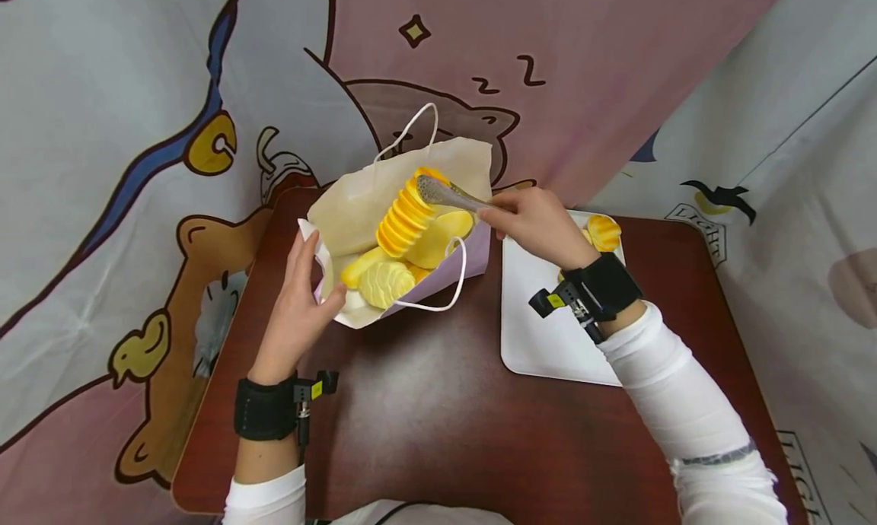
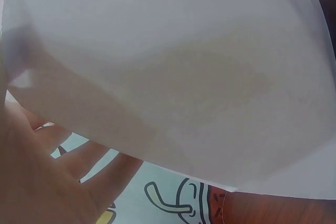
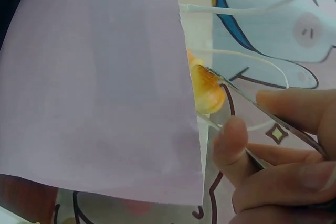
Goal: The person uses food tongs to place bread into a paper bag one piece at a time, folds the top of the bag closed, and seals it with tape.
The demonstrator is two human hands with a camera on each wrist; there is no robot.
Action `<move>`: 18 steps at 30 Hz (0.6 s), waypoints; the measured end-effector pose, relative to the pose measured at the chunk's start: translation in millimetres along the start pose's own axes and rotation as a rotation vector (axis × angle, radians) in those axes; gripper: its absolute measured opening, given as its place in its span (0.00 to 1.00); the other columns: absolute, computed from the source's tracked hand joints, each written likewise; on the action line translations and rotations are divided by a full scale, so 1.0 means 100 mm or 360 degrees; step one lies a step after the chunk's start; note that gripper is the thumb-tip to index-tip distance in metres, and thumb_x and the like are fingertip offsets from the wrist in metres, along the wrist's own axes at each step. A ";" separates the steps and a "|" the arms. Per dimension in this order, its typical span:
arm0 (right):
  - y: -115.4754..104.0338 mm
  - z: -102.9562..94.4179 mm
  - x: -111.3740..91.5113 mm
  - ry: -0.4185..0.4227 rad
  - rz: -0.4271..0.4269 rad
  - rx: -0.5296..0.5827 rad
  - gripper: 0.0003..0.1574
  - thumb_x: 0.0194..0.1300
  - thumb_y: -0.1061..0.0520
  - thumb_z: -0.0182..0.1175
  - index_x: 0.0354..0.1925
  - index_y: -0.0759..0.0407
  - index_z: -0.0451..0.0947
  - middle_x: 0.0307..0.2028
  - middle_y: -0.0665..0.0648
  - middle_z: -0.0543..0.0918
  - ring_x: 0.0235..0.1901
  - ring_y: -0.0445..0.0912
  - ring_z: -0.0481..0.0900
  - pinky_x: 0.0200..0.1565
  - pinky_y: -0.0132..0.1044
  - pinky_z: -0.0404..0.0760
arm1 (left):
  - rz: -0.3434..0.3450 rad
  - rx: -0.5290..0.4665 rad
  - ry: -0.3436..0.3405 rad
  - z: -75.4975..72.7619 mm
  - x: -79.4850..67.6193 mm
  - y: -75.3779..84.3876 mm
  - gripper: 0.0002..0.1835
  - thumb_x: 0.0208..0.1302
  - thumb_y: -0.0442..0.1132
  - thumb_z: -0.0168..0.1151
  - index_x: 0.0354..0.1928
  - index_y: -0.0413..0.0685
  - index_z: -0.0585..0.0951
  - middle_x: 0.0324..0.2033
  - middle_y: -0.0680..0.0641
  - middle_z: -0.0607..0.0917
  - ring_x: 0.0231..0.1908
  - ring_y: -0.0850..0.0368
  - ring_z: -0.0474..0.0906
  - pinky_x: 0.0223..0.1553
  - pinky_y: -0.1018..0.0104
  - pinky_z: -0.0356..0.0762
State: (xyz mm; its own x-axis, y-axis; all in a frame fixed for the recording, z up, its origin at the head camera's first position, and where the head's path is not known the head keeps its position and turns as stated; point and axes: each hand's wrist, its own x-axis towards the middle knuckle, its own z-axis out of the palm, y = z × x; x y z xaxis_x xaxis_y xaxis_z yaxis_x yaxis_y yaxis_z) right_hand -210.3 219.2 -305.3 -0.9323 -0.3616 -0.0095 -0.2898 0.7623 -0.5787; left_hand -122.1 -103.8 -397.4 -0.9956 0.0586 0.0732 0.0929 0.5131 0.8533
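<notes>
My right hand [image 1: 537, 221] grips metal tongs [image 1: 448, 194], whose perforated tip lies against a ridged yellow bread roll [image 1: 400, 221]. The roll hangs tilted within the mouth of a paper bag [image 1: 363, 209], pale inside and lilac outside, with white handles. In the right wrist view, the tongs [image 3: 262, 109] meet the end of the roll [image 3: 207, 88] at the bag's edge. Several yellow breads lie inside, among them a pale ridged one [image 1: 385, 284]. My left hand [image 1: 291, 312] touches the bag's left side with straight, spread fingers; the left wrist view shows them along the paper [image 2: 184, 77].
A white tray [image 1: 548, 327] sits to the right on the dark red-brown table [image 1: 411, 434]; a yellow bread [image 1: 603, 233] lies at its far end, and the right forearm partly covers the tray. Printed cloth [image 1: 582, 91] hangs close behind and around the table.
</notes>
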 end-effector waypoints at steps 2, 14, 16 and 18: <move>-0.04 0.01 0.06 -0.0050 -0.0004 -0.0029 0.20 0.61 0.40 0.51 0.34 0.51 0.80 0.19 0.51 0.77 0.20 0.45 0.69 0.19 0.36 0.64 | -0.0001 0.0005 0.0004 0.00 0.00 -0.01 0.45 0.54 0.42 0.60 0.66 0.75 0.43 0.65 0.69 0.38 0.63 0.57 0.46 0.52 0.37 0.58; -0.15 -0.07 0.14 -0.0210 0.0174 -0.0004 0.30 0.55 0.31 0.51 0.42 0.50 0.79 0.23 0.52 0.79 0.23 0.47 0.69 0.21 0.35 0.62 | -0.0001 0.0024 0.0013 0.03 -0.01 0.01 0.46 0.54 0.42 0.61 0.68 0.69 0.44 0.66 0.68 0.37 0.64 0.58 0.45 0.52 0.38 0.58; -0.13 -0.07 0.13 -0.0171 0.0163 0.0042 0.29 0.55 0.31 0.51 0.42 0.49 0.79 0.23 0.52 0.79 0.21 0.47 0.68 0.19 0.35 0.61 | -0.0004 0.0030 0.0015 0.03 -0.01 0.01 0.45 0.54 0.43 0.61 0.68 0.68 0.44 0.66 0.68 0.37 0.64 0.57 0.45 0.52 0.39 0.59; -0.12 -0.08 0.11 -0.0133 0.0150 0.0058 0.28 0.54 0.30 0.51 0.39 0.47 0.79 0.20 0.50 0.78 0.18 0.46 0.66 0.17 0.34 0.58 | -0.0011 0.0025 0.0016 0.02 -0.01 0.01 0.45 0.54 0.44 0.61 0.68 0.67 0.44 0.66 0.68 0.38 0.64 0.57 0.46 0.51 0.39 0.60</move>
State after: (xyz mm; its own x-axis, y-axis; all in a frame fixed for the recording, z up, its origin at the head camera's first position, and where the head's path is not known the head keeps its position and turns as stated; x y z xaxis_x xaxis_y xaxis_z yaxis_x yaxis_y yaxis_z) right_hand -218.6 209.7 -291.9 -0.9333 -0.3338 -0.1322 -0.1923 0.7756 -0.6012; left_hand -121.0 -101.8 -398.1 -0.9963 0.0468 0.0727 0.0864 0.5272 0.8454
